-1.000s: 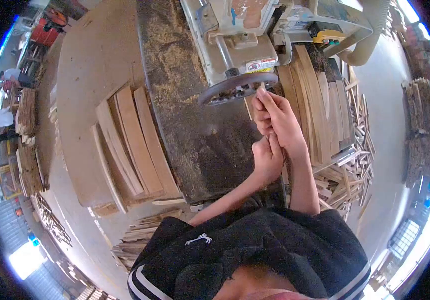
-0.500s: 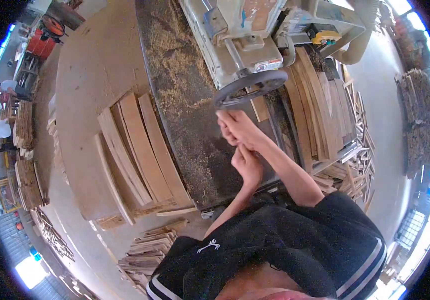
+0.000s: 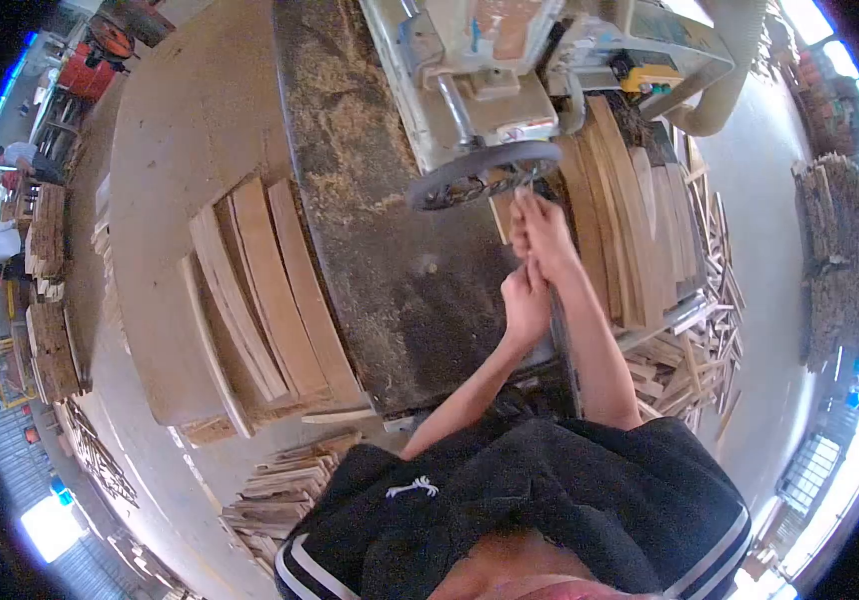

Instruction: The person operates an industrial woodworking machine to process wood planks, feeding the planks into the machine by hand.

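Closest to the body, the left hand [image 3: 527, 305] is curled into a loose fist over the near edge of the dark, sawdust-strewn machine table [image 3: 390, 260]; whether it grips anything I cannot tell. Just beyond it, the right hand [image 3: 542, 235] is closed, fingertips pinched at the rim of the round grey metal handwheel [image 3: 485, 175]. Judging by the piles, curved pale wooden slats [image 3: 260, 290] are stacked left of the hands and more curved slats [image 3: 630, 210] right, so the work seems partway through.
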Demonstrator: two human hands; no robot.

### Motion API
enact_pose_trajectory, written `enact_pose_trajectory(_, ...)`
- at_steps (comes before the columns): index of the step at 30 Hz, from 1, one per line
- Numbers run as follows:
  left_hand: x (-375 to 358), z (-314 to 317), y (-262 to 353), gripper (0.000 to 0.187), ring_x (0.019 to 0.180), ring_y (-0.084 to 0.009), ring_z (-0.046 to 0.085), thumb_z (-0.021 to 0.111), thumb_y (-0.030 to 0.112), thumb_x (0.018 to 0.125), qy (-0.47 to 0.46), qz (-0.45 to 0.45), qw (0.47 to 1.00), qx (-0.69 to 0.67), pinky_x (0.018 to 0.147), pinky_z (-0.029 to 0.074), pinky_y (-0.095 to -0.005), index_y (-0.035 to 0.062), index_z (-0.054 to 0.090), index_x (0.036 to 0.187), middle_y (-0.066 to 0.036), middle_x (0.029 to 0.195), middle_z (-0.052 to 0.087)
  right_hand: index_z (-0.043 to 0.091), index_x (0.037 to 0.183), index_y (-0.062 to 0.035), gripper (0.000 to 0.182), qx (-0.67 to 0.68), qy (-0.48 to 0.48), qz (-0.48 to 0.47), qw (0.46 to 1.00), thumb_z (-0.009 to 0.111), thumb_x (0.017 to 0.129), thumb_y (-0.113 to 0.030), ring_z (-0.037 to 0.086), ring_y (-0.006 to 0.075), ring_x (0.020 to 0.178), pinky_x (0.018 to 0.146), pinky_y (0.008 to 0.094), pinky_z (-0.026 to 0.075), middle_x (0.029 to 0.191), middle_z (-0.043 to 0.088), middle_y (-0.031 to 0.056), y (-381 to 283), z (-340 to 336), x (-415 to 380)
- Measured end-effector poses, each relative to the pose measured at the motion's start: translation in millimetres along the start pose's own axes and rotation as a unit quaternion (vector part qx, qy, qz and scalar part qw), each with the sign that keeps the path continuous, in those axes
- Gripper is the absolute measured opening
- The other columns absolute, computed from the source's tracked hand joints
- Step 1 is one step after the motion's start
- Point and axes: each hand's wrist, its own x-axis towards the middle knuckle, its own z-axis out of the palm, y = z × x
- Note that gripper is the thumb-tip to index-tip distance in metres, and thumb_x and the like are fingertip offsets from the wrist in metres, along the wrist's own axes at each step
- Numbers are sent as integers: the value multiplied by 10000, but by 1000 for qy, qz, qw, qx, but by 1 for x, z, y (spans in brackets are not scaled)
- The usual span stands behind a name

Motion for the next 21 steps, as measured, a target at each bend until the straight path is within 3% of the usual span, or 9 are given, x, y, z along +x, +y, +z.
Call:
enact_pose_trajectory(1,2,-12,-9,501,473,-226,509,434,272,1104,2,7,1000,3,492,391,-400,-29,537,716,-125,554,520,488,819,-122,384,-1,20,11,1000,546,1071,-406,352,53,439,392,236,240,593,435,-45,17,14,7)
enact_pose_trajectory(4,-12,-48,-13,524,507,-55,382,427,317,1121,41,-133,981,-134,471,303,-288,44,545,690,27,571,483,465,790,-135,407,-14,-34,60,998,573,1055,-424,353,58,452,397,239,242,596,406,-47,42,47,12)
enact_pose_trajectory(5,-19,-54,-8,524,507,-55,382,427,317,1121,44,-129,982,-132,471,303,-288,44,545,690,27,571,483,446,782,-147,419,-28,-45,80,995,581,1054,-436,351,56,469,409,235,239,607,375,-60,39,59,6)
enact_pose_trajectory(8,-26,-68,30,492,571,-48,436,437,297,1124,200,-32,974,-97,510,343,-279,0,573,756,19,602,504,460,774,-131,414,-43,-166,68,983,545,1075,-402,345,53,464,405,239,232,598,391,-50,16,94,-16)
enact_pose_trajectory(9,-28,-75,53,462,584,-53,467,453,269,1117,185,-25,972,-144,518,355,-275,-27,598,793,9,631,547,468,773,-125,414,-49,-224,57,972,534,1081,-392,341,51,461,402,240,229,594,398,-47,2,105,-30)
enact_pose_trajectory(13,-32,-53,111,412,596,-112,496,460,213,1103,103,77,992,4,537,415,-350,-72,588,833,-80,632,571,476,772,-121,422,-17,-165,-32,986,530,1085,-399,334,40,455,396,233,222,595,401,-55,-68,76,-75)
enact_pose_trajectory(15,-25,-13,102,405,585,-163,492,467,208,1089,58,112,992,8,564,445,-403,-72,582,819,-185,631,520,511,805,-126,416,-24,-112,-13,993,539,1075,-442,385,47,453,399,229,254,613,443,-56,-82,29,-63)
enact_pose_trajectory(18,-12,14,53,426,589,-178,489,462,218,1089,8,60,997,42,574,444,-412,-70,566,793,-171,626,521,513,826,-132,400,-8,-60,-20,998,543,1072,-446,374,44,452,401,230,240,613,430,-65,-50,-14,-27)
enact_pose_trajectory(21,-6,-12,10,445,588,-153,483,469,233,1089,6,9,1000,14,558,424,-399,-65,555,770,-156,620,522,506,837,-117,387,10,-8,-13,1000,534,1079,-417,349,63,439,395,251,222,593,421,-47,19,2,10)
